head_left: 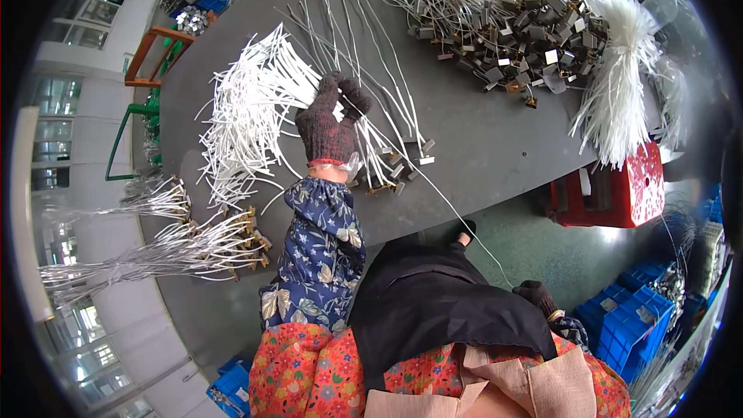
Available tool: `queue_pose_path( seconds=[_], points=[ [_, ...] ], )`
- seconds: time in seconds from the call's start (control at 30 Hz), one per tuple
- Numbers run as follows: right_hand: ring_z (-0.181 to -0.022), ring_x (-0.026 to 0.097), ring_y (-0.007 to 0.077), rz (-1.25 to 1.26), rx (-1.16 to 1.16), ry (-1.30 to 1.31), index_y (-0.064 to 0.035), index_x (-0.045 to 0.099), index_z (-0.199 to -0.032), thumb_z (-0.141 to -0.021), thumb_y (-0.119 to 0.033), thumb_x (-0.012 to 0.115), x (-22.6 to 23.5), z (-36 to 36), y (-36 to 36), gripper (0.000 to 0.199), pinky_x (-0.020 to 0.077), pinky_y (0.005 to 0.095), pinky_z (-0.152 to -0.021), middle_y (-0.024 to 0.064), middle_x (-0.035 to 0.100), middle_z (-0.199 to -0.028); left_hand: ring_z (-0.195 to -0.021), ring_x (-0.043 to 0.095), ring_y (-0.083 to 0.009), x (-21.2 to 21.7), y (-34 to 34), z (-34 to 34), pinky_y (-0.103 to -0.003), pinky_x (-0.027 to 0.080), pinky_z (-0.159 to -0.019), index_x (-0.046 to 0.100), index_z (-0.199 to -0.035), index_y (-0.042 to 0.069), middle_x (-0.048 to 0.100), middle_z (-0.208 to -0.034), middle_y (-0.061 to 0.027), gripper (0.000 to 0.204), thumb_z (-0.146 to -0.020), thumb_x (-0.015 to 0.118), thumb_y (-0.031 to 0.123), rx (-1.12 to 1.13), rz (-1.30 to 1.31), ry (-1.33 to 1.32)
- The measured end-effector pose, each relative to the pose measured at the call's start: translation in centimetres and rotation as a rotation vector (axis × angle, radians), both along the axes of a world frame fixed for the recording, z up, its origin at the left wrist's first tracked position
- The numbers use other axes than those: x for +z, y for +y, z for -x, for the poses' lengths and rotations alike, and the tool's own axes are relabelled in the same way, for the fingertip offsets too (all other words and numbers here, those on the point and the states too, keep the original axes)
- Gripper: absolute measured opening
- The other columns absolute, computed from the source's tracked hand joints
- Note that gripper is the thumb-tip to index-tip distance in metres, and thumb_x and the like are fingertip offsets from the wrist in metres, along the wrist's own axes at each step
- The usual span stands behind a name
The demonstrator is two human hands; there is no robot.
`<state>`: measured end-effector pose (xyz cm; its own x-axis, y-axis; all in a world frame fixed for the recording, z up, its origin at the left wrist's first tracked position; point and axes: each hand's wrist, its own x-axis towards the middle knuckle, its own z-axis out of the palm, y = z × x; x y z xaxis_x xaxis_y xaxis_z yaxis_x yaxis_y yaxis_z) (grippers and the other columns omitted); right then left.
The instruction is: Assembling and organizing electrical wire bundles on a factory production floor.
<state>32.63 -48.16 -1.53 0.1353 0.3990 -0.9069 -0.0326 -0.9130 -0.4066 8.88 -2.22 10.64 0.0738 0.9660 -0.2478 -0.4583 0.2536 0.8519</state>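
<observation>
My left hand [333, 124], in a dark knitted glove, is over the grey table with its fingers curled round ends of thin white tubes. The rest of the white tube bundle [255, 108] fans out to its left. Just right of the glove, several wires with small metal-cased parts [387, 174] lie on the table, partly under the hand. One long thin wire [464, 217] runs from there past the table edge, down to my right hand [535, 296]. That hand, also gloved, is closed at the wire's end beside my black apron; its fingertips are small and partly hidden.
A large heap of wired metal parts [511, 39] covers the table's far right, beside a tied bundle of white strands [623, 77]. More wire bundles [178, 251] lie at the left edge. A red stool [642, 186] and blue crates [623, 321] stand to the right.
</observation>
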Motion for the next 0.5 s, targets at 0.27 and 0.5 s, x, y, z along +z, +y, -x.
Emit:
queue_pose_path(
  seconds=[0.27,0.5],
  points=[
    [-0.051,0.054,0.0116,-0.149,0.194,0.015,-0.0041,0.064,-0.076,-0.083,-0.028,0.066,-1.9,-0.8,-0.8,0.025,0.0420,0.0281,-0.046,0.0037,0.060,-0.062,-0.065,0.063,-0.0185,0.5,-2.0,0.2,-0.034,0.055,-0.059,0.063,-0.097,-0.001,0.064,-0.077,-0.0082,0.022,-0.092,0.061,0.021,-0.098,-0.112,0.156],
    [-0.052,0.052,0.0108,-0.191,0.034,0.033,-0.0045,0.062,-0.075,-0.084,-0.027,0.065,-0.4,-0.1,1.5,0.024,0.0412,0.0276,-0.047,0.0023,0.058,-0.062,-0.083,0.066,-0.0150,-1.6,-4.5,-0.1,-0.030,0.057,-0.071,0.064,-0.102,-0.003,0.067,-0.090,-0.0085,0.020,-0.093,0.058,0.013,-0.439,-0.101,0.358]
  ],
)
